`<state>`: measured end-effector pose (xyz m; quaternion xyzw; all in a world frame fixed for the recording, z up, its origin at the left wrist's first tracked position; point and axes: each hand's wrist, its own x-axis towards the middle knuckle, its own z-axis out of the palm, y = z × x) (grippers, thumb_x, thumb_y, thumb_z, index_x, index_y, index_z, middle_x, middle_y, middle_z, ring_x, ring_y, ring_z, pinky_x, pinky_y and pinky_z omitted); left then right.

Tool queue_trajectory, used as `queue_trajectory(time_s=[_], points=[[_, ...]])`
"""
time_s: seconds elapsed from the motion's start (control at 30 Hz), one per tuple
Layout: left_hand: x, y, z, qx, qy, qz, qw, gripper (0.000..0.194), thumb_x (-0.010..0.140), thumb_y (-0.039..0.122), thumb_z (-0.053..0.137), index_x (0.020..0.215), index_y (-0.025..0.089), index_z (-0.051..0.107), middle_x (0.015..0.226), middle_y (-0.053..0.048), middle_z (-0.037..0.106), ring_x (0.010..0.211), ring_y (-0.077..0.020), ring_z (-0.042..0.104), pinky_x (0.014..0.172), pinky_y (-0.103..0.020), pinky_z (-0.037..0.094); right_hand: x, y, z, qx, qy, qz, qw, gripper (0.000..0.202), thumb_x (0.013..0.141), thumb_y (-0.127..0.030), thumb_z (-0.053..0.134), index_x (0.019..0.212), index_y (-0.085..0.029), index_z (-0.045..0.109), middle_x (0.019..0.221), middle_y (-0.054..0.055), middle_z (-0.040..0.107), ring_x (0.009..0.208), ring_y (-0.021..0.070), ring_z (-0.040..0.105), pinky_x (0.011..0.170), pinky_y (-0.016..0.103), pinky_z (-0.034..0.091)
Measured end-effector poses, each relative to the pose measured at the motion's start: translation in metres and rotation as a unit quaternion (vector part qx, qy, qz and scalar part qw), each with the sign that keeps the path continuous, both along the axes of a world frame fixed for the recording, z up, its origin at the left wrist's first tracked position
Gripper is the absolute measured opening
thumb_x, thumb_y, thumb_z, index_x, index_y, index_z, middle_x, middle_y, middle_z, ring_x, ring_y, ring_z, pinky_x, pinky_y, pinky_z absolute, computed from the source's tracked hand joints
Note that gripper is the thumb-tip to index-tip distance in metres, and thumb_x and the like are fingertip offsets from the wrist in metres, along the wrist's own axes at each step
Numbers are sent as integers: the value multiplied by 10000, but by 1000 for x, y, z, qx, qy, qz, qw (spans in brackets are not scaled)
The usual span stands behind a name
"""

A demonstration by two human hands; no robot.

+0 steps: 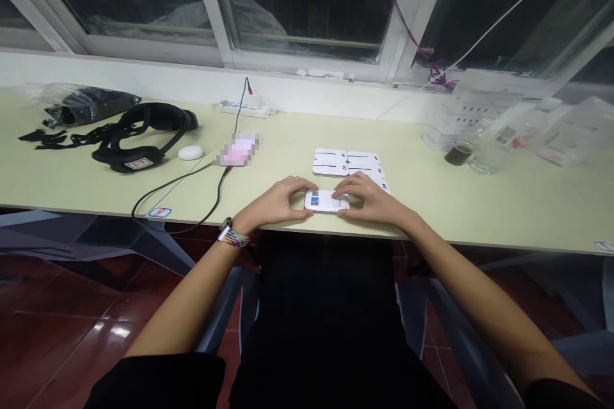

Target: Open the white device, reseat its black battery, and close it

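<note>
A small stack of white, round-cornered cards (326, 202) lies near the table's front edge, its top printed with a blue picture and fine text. My left hand (281, 203) grips its left end between thumb and fingers. At the right end, my right hand (369, 199) holds it the same way, with fingertips over the top face. Just beyond sit several white cards in piles (330, 162), side by side in two columns, each marked with a black line and a letter-like sign. My right hand partly hides the nearest of these.
On the left are a black headset (144, 137), a white oval case (190, 153), a blurred-out phone (238, 149) with a black cable (218, 195), and a power strip (245, 108). White boxes (472, 105), a dark-capped clear bottle (484, 160) and plastic bags stand at right.
</note>
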<state>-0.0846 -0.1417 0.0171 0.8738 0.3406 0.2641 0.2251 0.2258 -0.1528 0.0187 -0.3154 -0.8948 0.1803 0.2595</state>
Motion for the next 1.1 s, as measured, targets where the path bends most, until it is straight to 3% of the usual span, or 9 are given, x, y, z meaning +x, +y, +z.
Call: queue_trajectory(time_s=[0.4,0.6,1.1], points=[[0,-2,3,-6,-10,-11,1000,370,902,352,801,1256,268,736,1294,-60,755,1274,-303,677,1157,-512,525,0,2,1,-44,-3,-9,999,290,1017,-500,737,1260,-361,810,1325,59,721,1303,337,518,1170,599,446],[-2,1,1,-11,-17,-20,1000,256,994,374,719,1222,261,750,1298,-64,761,1274,-289,676,1164,-514,519,3,8,9,-57,-40,-2,998,302,1043,-480,691,1293,-369,816,1332,57,736,1315,357,494,1203,638,375],[-4,9,6,-71,9,-43,996,306,1016,435,706,1277,273,716,1362,-70,709,1314,-306,655,1186,-524,501,2,15,24,-115,-114,4,987,344,1013,-504,666,1288,-324,767,1254,96,673,1266,360,507,1134,579,384]])
